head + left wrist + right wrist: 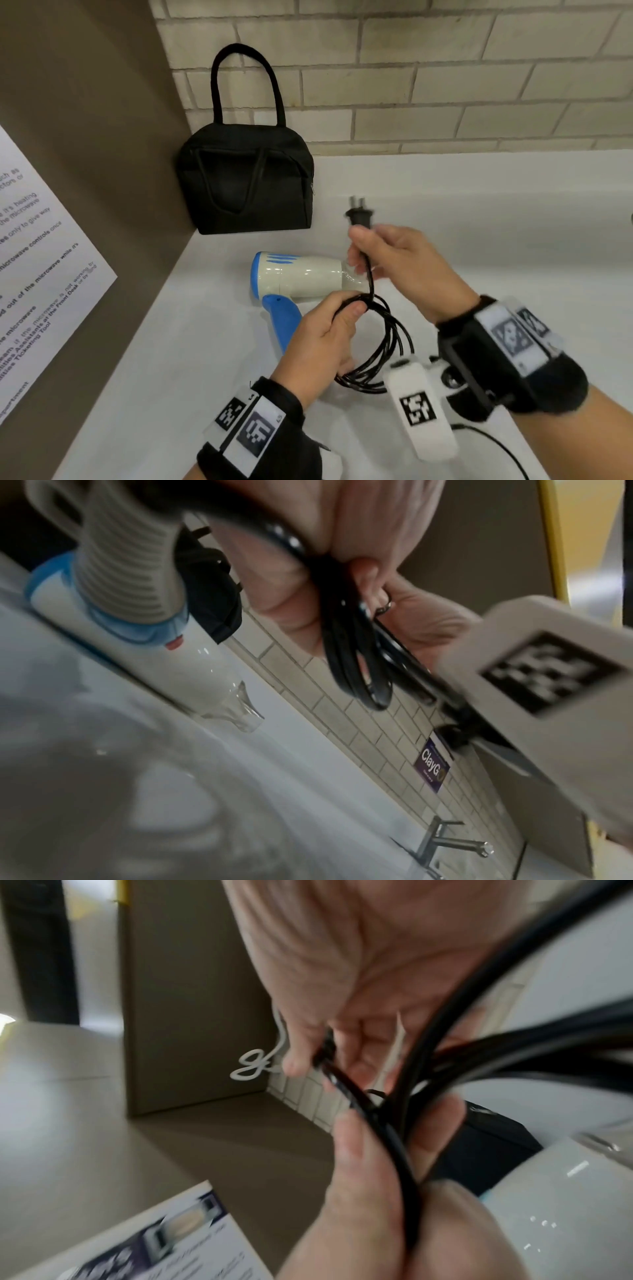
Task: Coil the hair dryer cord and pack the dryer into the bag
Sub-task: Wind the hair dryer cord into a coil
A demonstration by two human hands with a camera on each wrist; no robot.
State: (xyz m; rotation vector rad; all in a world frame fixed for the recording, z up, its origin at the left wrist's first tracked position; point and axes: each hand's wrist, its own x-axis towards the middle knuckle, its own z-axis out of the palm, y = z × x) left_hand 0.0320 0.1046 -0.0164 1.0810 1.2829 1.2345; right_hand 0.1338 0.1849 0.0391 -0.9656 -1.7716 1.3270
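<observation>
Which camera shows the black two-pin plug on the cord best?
The head view: the black two-pin plug stands clear above the right hand, prongs visible against the white counter. The left wrist view shows it small and blurred; the right wrist view hides it.

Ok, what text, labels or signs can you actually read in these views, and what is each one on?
"ClayGo": purple sticker on the tiled wall; its smaller print is too small.
"microwave", "Front Desk", "Ticketing Tool": white paper notice on the brown side panel, cut off and only partly legible.
Black-and-white square code markers on the wrist bands: patterns, no words.
Cream and blue hair dryer, black fabric bag: no readable text.
</observation>
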